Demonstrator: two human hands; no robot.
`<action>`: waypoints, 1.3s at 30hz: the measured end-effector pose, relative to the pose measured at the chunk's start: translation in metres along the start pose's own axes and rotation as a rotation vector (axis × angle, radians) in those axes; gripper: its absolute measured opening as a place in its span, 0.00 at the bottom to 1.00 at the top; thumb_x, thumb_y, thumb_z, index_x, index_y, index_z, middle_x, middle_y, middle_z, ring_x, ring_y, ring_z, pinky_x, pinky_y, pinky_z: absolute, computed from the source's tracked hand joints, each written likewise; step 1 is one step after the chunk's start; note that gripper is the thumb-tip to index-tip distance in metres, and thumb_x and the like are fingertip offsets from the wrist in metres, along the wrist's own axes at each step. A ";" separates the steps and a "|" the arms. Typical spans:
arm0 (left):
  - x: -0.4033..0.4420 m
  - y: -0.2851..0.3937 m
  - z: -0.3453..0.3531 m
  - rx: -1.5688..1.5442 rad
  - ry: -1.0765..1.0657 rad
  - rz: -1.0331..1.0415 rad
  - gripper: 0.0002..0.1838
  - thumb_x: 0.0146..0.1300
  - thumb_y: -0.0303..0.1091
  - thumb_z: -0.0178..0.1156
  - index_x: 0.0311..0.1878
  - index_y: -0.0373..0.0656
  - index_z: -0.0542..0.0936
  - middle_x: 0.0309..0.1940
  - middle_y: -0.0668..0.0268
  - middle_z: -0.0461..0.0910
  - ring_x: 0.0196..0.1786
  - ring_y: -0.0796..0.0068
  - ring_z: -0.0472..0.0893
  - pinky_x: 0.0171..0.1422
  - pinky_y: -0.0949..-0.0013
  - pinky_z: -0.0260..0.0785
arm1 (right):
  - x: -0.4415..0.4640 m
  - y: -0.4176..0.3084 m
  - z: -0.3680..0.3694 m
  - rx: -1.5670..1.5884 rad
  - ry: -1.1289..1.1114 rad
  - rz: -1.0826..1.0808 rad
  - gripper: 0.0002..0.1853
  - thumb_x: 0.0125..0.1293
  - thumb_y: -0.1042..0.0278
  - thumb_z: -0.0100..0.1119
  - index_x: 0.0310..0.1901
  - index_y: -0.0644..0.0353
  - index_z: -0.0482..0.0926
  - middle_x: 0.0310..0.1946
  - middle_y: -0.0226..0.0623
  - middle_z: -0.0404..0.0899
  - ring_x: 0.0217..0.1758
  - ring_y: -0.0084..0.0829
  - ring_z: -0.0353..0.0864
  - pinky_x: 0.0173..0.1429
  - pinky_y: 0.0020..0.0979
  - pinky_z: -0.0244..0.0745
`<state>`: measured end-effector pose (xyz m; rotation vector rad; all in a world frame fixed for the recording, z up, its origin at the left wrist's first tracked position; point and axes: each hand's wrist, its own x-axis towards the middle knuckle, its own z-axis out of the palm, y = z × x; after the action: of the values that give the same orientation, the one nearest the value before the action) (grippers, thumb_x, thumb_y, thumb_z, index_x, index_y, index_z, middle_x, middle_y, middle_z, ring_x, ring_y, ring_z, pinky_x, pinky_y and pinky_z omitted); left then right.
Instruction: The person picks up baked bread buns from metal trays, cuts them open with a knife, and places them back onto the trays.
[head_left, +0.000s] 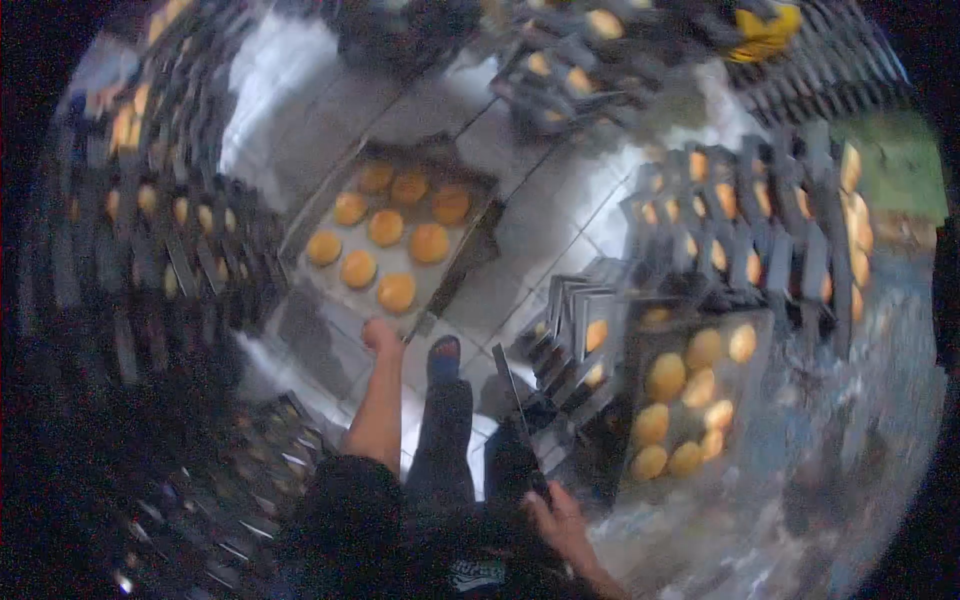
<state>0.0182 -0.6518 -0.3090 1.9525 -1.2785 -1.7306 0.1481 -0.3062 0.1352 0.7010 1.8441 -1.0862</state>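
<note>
My left hand (381, 336) is closed at the near edge of a baking tray (345, 292), its fingers wrapped and partly blurred. On that tray sit several round golden-brown buns (386, 227), spaced in rows. My right hand (556, 512), low in the view by my body, grips the lower end of a long thin dark object (517, 398). It points up and away from me. Blur hides whether it is a blade or a tray seen edge-on.
Racks of trays with buns stand at left (170, 235) and right (740, 210). Another tray of buns (682, 430) is close on my right. Pale floor tiles (545, 215) show between the racks. My shoe (444, 352) is below the left tray.
</note>
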 end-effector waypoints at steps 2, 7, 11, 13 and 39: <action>-0.035 0.050 -0.043 -0.090 -0.249 0.010 0.22 0.72 0.43 0.51 0.62 0.38 0.75 0.53 0.53 0.81 0.49 0.56 0.81 0.54 0.53 0.74 | -0.020 -0.025 -0.013 -0.168 0.000 -0.137 0.20 0.74 0.54 0.57 0.55 0.63 0.74 0.40 0.53 0.83 0.44 0.51 0.85 0.51 0.45 0.78; -0.148 0.164 -0.169 0.546 -0.327 0.168 0.23 0.73 0.45 0.54 0.60 0.37 0.77 0.55 0.56 0.79 0.55 0.59 0.78 0.58 0.53 0.72 | -0.090 -0.046 -0.032 0.080 0.112 -0.485 0.17 0.74 0.53 0.55 0.48 0.62 0.75 0.34 0.47 0.81 0.39 0.39 0.84 0.44 0.39 0.75; -0.100 0.189 -0.244 1.052 -0.582 1.241 0.16 0.65 0.40 0.60 0.48 0.37 0.82 0.38 0.58 0.83 0.36 0.58 0.80 0.43 0.55 0.74 | -0.125 -0.030 -0.041 0.076 0.269 -0.762 0.15 0.74 0.58 0.56 0.48 0.63 0.75 0.32 0.47 0.79 0.36 0.43 0.84 0.41 0.40 0.75; -0.096 0.209 -0.238 1.078 -0.659 1.440 0.15 0.63 0.39 0.62 0.45 0.37 0.83 0.34 0.59 0.84 0.31 0.57 0.80 0.39 0.55 0.75 | -0.134 -0.032 -0.047 0.190 0.295 -0.748 0.13 0.73 0.61 0.58 0.49 0.63 0.75 0.31 0.47 0.79 0.35 0.43 0.83 0.39 0.40 0.74; -0.542 0.009 -0.004 0.769 -1.003 1.735 0.29 0.66 0.50 0.63 0.55 0.30 0.78 0.49 0.38 0.80 0.56 0.40 0.78 0.61 0.50 0.70 | -0.238 0.245 -0.122 0.661 0.787 -0.345 0.16 0.71 0.57 0.59 0.49 0.63 0.77 0.36 0.49 0.82 0.40 0.48 0.84 0.46 0.44 0.77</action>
<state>0.0620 -0.2667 0.0703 -0.5894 -2.7320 -0.9978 0.4060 -0.0944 0.2771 1.3727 2.3117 -1.8764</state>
